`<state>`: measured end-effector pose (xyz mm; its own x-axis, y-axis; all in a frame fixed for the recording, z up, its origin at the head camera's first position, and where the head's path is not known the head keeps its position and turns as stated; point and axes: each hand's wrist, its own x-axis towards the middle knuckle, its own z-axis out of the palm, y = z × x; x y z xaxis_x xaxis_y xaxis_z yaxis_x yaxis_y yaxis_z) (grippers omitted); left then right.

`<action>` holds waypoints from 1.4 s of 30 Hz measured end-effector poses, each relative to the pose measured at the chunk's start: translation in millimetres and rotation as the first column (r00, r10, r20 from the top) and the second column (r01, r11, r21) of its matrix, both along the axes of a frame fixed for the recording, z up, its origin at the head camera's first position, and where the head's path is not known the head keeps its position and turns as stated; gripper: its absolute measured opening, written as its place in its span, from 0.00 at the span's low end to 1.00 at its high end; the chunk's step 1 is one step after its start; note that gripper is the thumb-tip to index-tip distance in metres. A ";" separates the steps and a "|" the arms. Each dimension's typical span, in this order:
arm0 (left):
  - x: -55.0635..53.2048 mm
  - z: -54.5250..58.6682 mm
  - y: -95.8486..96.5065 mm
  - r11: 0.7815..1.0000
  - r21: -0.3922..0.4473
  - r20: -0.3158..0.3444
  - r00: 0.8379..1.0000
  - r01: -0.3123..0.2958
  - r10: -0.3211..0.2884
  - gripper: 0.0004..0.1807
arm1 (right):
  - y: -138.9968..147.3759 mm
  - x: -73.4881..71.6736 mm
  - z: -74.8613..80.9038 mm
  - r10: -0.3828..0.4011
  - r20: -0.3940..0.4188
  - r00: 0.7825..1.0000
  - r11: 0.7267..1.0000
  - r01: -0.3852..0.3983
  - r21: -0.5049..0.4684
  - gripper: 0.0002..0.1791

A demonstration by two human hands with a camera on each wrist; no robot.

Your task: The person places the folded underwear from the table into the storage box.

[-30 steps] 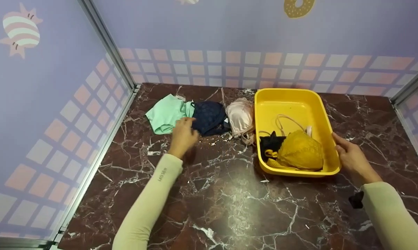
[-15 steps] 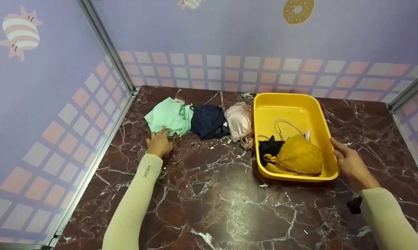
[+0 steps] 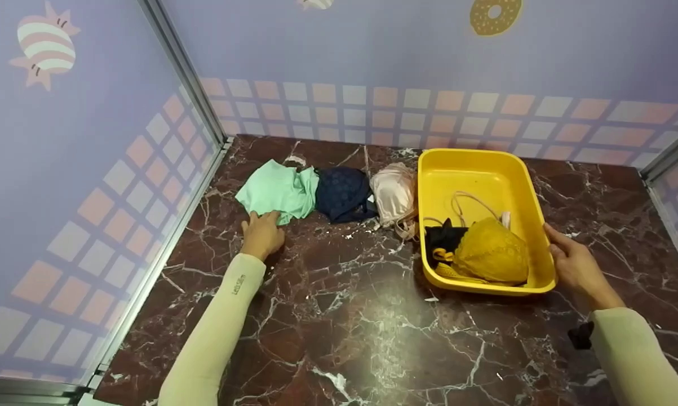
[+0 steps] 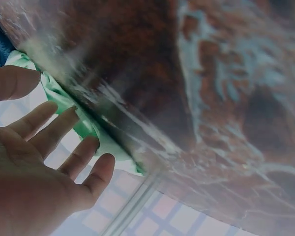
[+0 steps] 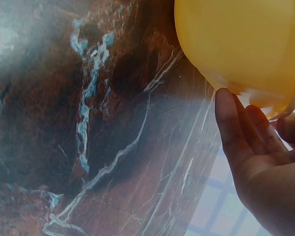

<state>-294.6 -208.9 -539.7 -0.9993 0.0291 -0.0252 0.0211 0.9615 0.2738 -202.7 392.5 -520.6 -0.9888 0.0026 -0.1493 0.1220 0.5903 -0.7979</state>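
Note:
My left hand (image 3: pixel 262 234) is at the front edge of mint-green underpants (image 3: pixel 277 189), its fingertips right at the fabric. In the left wrist view the left fingers (image 4: pixel 91 152) are spread and lightly bent beside the green cloth (image 4: pixel 108 145). My right hand (image 3: pixel 581 268) rests against the right side of a yellow tray (image 3: pixel 477 155). Its fingers (image 5: pixel 228 105) touch the tray's outer wall in the right wrist view. Inside the tray lie a mustard-yellow lace bra (image 3: pixel 493 251), a black garment (image 3: pixel 443 234) and a thin pale strap.
Between the underpants and the tray, a navy garment (image 3: pixel 343 194) and a pale pink satin bra (image 3: pixel 394 194) lie side by side on the marbled brown table (image 3: pixel 367 316). Patterned lilac panels (image 3: pixel 372 45) stand behind and at both sides.
My left hand has moved left from beside the navy garment to the front edge of the underpants, whose fabric looks slightly shifted. The right hand stays at the tray.

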 end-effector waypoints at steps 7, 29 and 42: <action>21.9 1.2 2.9 0.997 -0.025 -0.052 0.996 0.067 -0.068 0.18 | 3.4 2.7 -2.4 -0.016 -0.002 1.000 1.000 0.016 -0.014 0.27; 19.7 8.5 -50.1 0.987 0.155 0.054 0.998 -0.052 0.044 0.45 | 2.8 0.5 -3.9 -0.007 0.011 1.000 1.000 0.007 -0.003 0.28; 23.8 7.0 -67.5 0.968 0.211 0.163 0.982 -0.134 0.100 0.53 | 1.6 0.5 -0.4 0.000 0.007 1.000 1.000 0.000 -0.006 0.28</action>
